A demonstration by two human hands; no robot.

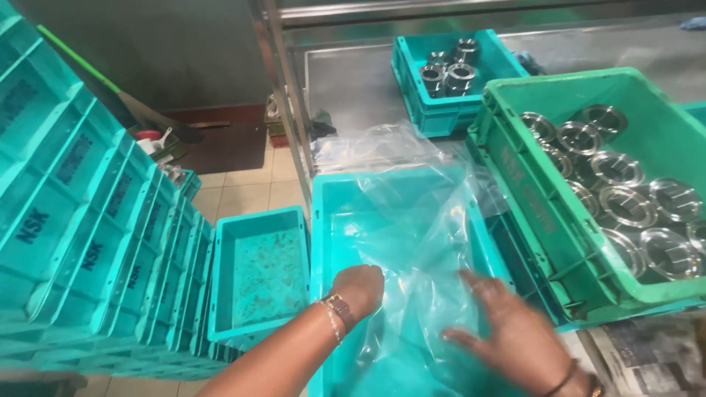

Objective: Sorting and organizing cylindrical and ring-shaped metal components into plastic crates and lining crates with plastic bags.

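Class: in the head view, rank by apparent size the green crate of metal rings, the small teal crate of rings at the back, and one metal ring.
1. Green crate, though nearer the camera.
2. Small teal crate.
3. Metal ring.

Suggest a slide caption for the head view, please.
Both hands spread a plastic bag inside a teal crate.

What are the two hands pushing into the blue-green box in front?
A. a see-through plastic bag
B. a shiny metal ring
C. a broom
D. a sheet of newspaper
A: both the left hand and the right hand press on a see-through plastic bag spread inside the blue-green box; the metal rings sit in the green box beside it.
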